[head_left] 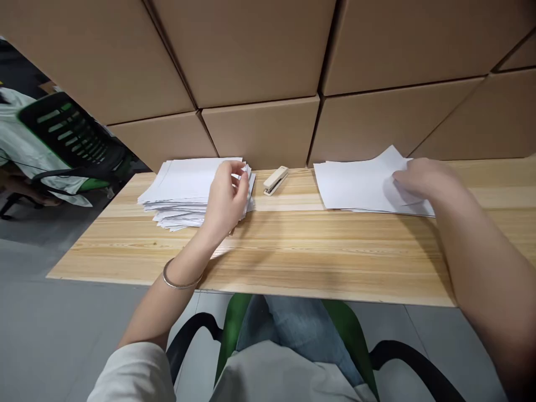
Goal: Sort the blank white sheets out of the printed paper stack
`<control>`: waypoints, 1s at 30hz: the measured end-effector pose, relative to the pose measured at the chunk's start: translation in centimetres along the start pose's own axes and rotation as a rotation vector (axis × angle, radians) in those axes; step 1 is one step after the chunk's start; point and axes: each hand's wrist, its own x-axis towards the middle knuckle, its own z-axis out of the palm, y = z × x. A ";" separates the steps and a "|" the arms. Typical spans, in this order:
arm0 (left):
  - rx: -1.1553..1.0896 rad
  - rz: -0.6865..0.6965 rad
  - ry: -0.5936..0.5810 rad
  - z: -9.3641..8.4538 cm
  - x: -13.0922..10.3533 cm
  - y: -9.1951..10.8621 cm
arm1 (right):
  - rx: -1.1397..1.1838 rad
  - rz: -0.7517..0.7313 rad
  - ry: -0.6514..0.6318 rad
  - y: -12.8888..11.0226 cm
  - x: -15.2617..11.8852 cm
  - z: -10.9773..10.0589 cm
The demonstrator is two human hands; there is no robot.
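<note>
My left hand hovers over the right end of a thick, uneven stack of white paper. Its fingers are loosely curled, with a gap between them and the thumb, and nothing shows in them. At the right, a thinner pile of white sheets lies on the table. There my right hand pinches the right side of a top sheet of paper, whose far corner is raised. Its fingertips are partly hidden. Between the two piles rests a cream stapler, touched by neither hand.
Brown cardboard boxes form a wall along the back of the wooden table. A green chair with black armrests is under me at the front edge. Off to the left, another person in white sits by a black mesh chair.
</note>
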 end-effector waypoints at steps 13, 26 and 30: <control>0.912 -0.242 -0.346 -1.4 0.3 1.1 | -0.985 -0.317 0.003 0.4 -1.0 7.5; 0.786 -0.259 -0.410 -3.1 0.8 2.1 | -0.558 -0.452 0.050 -2.0 -2.4 9.0; 0.809 -0.213 -0.370 -2.6 0.6 1.5 | -0.350 -0.365 -0.057 -4.1 -2.7 10.8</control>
